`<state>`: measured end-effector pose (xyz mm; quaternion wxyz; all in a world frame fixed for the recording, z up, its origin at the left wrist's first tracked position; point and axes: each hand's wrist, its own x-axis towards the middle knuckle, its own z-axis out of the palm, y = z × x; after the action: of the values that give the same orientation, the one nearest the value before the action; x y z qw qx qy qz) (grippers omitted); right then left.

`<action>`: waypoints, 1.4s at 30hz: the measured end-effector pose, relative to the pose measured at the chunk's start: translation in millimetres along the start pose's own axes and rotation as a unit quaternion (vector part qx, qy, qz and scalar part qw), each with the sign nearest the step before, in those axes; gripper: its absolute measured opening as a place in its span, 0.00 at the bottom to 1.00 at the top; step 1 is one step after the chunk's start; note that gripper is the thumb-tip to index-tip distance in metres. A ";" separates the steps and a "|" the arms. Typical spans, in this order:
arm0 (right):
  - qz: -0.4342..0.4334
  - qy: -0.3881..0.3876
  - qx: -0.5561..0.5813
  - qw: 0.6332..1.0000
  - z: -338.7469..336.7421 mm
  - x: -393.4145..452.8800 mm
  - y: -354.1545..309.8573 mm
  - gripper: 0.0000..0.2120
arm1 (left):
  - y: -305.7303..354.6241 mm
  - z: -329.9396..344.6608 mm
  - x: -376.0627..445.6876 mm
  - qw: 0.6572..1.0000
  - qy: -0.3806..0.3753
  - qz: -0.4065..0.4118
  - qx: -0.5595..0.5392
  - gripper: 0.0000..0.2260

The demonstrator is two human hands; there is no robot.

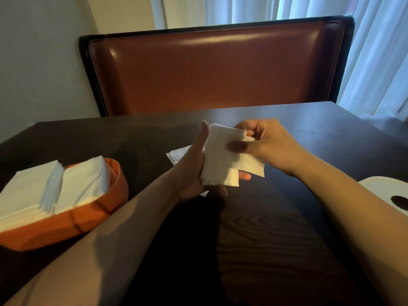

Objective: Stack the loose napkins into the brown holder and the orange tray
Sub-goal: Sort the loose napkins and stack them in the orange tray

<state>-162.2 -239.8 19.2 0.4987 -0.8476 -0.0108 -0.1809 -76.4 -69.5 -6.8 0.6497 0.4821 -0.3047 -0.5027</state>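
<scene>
The fingers (pixel 240 147) of the right hand (pixel 271 142) pinch the top edge of a small bundle of napkins (pixel 223 160), while the left hand (pixel 194 173) cradles it from below, thumb up along its side. It looks like the squaring-up step; next the bundle wants carrying left to the orange tray (pixel 88 219), already holding two stacks. A few loose napkins (pixel 176 154) lie on the table (pixel 287 239) just behind the hands. No brown holder shows.

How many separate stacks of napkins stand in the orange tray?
2. A left stack and a right stack stand side by side in the orange tray. The tray's left end is out of view, so more may be hidden.
</scene>
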 end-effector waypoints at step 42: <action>0.166 0.049 -0.386 0.906 59.4 17.7 40.0 0.25 | 7.4 -31.3 4.1 0.920 0.308 0.166 -0.176 0.13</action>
<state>-120.1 -212.3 -34.8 0.1551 -0.9535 0.2254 -0.1263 -44.9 -63.2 -11.1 0.8598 0.4338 -0.0716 -0.2597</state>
